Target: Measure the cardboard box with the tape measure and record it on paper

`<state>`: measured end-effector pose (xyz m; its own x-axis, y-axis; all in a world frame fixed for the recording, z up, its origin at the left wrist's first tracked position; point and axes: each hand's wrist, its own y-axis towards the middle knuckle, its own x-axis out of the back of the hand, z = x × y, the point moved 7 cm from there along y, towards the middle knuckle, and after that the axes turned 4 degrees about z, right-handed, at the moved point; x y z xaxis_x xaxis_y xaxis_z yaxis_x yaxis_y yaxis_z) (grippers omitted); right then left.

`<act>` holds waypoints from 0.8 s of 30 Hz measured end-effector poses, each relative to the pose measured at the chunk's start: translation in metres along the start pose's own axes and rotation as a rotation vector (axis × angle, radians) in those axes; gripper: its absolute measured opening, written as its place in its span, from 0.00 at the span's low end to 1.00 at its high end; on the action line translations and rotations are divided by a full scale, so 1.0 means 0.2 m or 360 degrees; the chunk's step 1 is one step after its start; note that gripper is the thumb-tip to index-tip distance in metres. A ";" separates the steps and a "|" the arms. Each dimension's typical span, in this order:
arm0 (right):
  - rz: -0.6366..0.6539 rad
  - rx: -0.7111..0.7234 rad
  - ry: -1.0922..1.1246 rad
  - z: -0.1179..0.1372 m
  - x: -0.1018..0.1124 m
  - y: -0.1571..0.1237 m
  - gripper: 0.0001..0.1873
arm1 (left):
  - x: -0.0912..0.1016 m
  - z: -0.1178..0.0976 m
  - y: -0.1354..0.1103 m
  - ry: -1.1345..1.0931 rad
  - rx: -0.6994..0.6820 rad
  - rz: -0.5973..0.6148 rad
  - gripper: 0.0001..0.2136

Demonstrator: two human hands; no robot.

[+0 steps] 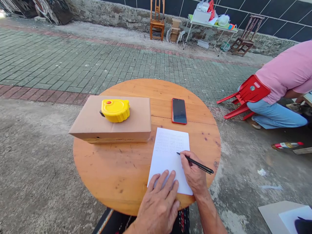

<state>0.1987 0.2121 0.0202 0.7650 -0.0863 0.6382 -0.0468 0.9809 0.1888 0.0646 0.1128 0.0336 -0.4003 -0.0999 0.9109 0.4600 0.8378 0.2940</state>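
Note:
A white sheet of paper (163,162) with rows of faint writing on its upper half lies on the round wooden table (117,175). My left hand (159,198) rests flat across the sheet's lower part, fingers spread. Between the thumb and fingers of my right hand (193,172) is a black pen (200,166), its tip at the paper just below the written rows. Beyond the sheet lies a phone (179,111) with a red edge. To the left, a yellow tape measure (115,110) sits on top of a closed cardboard box (138,117).
At the right, a person in a pink top (287,68) bends forward on a red plastic chair (253,89). A bottle (287,145) lies on the concrete nearby. Wooden chairs (157,24) and a folding table (191,21) with bags stand along the far wall.

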 end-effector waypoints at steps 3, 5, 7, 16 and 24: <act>0.0006 -0.0002 0.0004 0.00 0.00 0.00 0.10 | 0.00 0.00 0.00 -0.0013 0.0003 0.0008 0.17; 0.0004 0.0006 0.0007 0.00 0.00 0.00 0.10 | -0.01 0.00 0.00 -0.0010 0.0002 0.0007 0.17; 0.0002 0.0013 0.0002 0.01 0.00 0.00 0.10 | -0.01 0.00 0.00 -0.0005 0.0003 0.0006 0.17; 0.0006 -0.0059 0.0038 0.00 0.00 0.01 0.11 | 0.00 0.01 0.00 -0.0035 0.0025 0.0033 0.17; -0.0004 -0.0057 0.0076 0.00 0.01 0.00 0.11 | 0.00 0.00 0.00 -0.0031 0.0026 0.0035 0.17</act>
<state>0.1998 0.2111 0.0207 0.7948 -0.0814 0.6013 -0.0224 0.9863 0.1632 0.0643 0.1128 0.0325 -0.4057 -0.0708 0.9113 0.4560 0.8484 0.2689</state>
